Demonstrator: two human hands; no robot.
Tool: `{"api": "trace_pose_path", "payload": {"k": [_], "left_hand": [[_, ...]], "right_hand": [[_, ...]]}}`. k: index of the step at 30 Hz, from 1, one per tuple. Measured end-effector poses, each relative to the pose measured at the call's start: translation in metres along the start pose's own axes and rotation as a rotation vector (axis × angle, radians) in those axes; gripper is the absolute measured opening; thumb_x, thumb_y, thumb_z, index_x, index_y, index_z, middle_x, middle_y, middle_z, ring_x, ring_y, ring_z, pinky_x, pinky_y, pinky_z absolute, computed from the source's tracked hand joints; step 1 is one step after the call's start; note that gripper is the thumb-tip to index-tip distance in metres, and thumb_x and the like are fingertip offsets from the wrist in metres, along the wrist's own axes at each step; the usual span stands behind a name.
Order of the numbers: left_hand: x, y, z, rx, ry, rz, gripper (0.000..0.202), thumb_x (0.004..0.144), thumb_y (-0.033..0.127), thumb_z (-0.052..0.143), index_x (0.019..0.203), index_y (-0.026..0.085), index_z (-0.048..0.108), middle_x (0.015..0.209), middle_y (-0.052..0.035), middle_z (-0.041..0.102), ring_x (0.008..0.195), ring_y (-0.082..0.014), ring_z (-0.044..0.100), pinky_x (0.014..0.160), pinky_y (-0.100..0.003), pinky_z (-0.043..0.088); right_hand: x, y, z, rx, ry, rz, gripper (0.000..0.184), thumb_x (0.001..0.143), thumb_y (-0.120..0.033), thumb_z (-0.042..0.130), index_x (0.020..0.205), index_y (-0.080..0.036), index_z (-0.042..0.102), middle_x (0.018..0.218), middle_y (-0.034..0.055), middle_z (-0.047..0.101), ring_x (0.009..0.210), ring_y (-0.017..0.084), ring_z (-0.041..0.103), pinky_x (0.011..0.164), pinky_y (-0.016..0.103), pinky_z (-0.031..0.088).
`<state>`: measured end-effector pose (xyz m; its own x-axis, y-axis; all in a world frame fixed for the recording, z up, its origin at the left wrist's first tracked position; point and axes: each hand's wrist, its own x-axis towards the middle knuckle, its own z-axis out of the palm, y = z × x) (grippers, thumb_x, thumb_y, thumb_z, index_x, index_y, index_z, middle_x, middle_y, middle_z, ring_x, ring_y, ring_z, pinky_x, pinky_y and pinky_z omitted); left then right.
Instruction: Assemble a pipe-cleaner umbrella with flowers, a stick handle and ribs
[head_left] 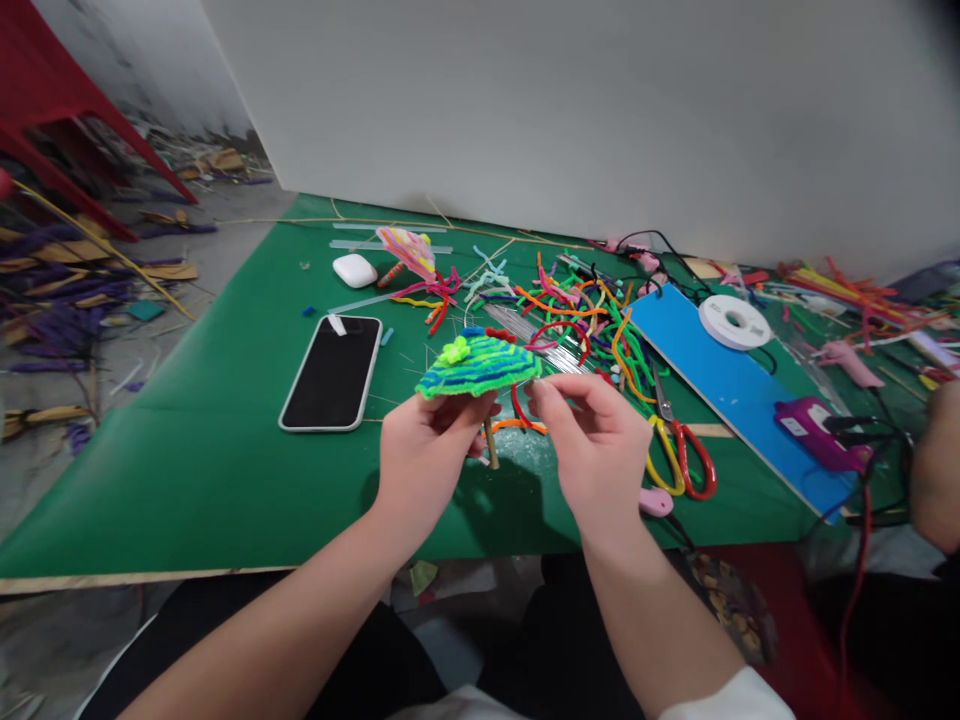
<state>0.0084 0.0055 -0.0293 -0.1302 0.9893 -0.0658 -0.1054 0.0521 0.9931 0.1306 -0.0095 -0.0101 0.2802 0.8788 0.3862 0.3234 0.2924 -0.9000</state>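
A small umbrella made of green and blue pipe cleaners, with a yellow-green flower on top, is held up over the table. My left hand is closed around it from below, under the canopy. Its thin brown stick handle slants down beside my left fingers. My right hand pinches at the canopy's right edge with thumb and forefinger. Whether a loose strand lies in that pinch is too small to see. Behind the canopy is a tangle of cut pipe cleaners in many colours.
On the green table lie a phone, a white case, a pink-striped umbrella, scissors, a blue board, a ribbon spool and a purple plug block with cables. Another person's arm shows at right.
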Motion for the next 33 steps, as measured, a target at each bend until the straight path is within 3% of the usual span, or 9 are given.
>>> {"api": "trace_pose_path", "payload": {"k": [33], "left_hand": [[0.0017,-0.0042,0.0005,-0.108,-0.048,0.007,0.015,0.068,0.030,0.069,0.074,0.016,0.067,0.061,0.0002,0.066,0.038,-0.0077,0.051,0.040,-0.020,0.045]], "right_hand": [[-0.0001,0.0022,0.0029,-0.006,0.037,0.044,0.004,0.076,-0.023,0.064,0.074,-0.023,0.067,0.065,-0.0058,0.064,0.060,0.007,0.058,0.055,0.017,0.047]]}}
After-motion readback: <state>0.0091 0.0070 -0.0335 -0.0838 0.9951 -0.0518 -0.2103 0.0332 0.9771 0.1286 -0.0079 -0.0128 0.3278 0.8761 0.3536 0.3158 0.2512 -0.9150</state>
